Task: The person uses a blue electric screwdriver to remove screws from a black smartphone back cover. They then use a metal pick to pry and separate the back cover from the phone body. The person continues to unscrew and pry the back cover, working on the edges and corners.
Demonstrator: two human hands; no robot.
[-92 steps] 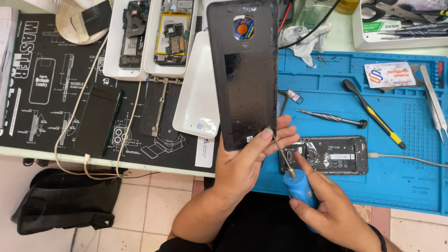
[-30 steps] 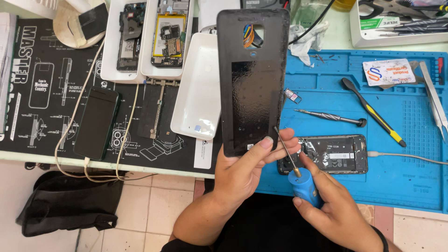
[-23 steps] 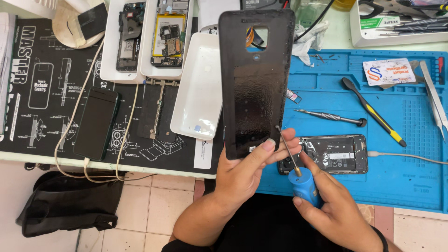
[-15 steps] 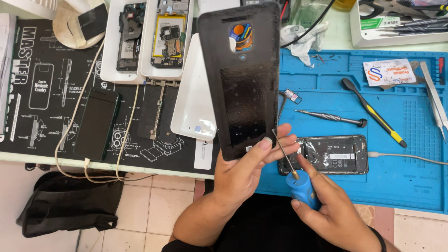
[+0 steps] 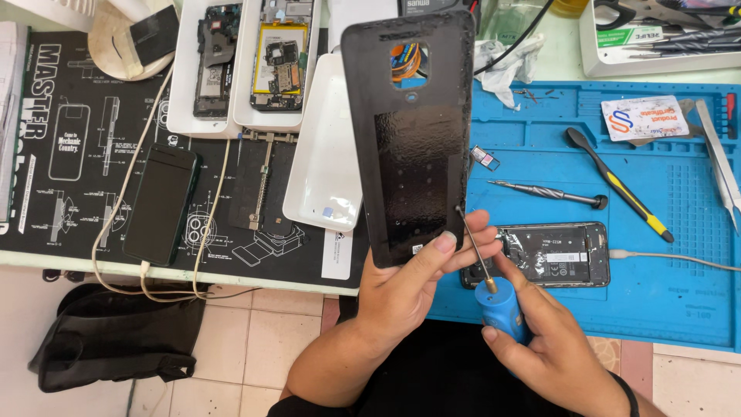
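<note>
My left hand (image 5: 413, 282) grips the lower edge of a black phone back cover (image 5: 413, 131), held upright over the bench with its inner side facing me and a camera cutout near the top. My right hand (image 5: 544, 340) holds a blue-handled screwdriver (image 5: 494, 289); its thin metal shaft points up and its tip touches the cover's lower right edge. Just behind my fingers an opened black phone (image 5: 548, 255) lies on the blue work mat (image 5: 664, 293), with a cable plugged into its right end.
On the blue mat lie a slim metal screwdriver (image 5: 548, 194), a black-and-yellow pry tool (image 5: 617, 184), tweezers (image 5: 719, 162) and a card (image 5: 644, 118). White trays (image 5: 235, 69) with phone boards and a dark phone (image 5: 160, 202) sit on the black mat at left. A black bag (image 5: 108, 336) lies on the floor.
The back cover has tilted and swung slightly in my left hand, ending a little further right. My right hand with the screwdriver stays at the cover's lower right edge.
</note>
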